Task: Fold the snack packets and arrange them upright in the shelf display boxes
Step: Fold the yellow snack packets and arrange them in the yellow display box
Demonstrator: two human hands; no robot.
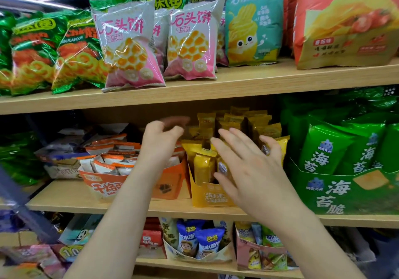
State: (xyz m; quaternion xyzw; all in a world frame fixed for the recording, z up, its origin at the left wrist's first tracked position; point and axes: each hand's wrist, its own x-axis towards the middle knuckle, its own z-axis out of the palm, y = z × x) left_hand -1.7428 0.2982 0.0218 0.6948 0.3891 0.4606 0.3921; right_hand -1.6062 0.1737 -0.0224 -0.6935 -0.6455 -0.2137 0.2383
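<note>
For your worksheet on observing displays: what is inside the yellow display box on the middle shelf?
The yellow display box holds yellow snack packets standing upright, in rows reaching back. The right hand covers the box's right part, so the packets there cannot be seen.

Yellow display box point(212, 196) on the middle shelf point(172, 208): right hand point(252, 166) spread before its upright yellow packets point(204, 166); left hand point(160, 142) empty, just left of it.

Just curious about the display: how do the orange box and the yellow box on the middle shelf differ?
The orange box holds white-and-orange packets lying jumbled and tilted; the yellow box holds yellow packets standing mostly upright. The orange box looks wider, the yellow box narrower. The right hand is at the yellow box, and the left hand is above the orange one. Both sit side by side on the same wooden shelf.
</note>
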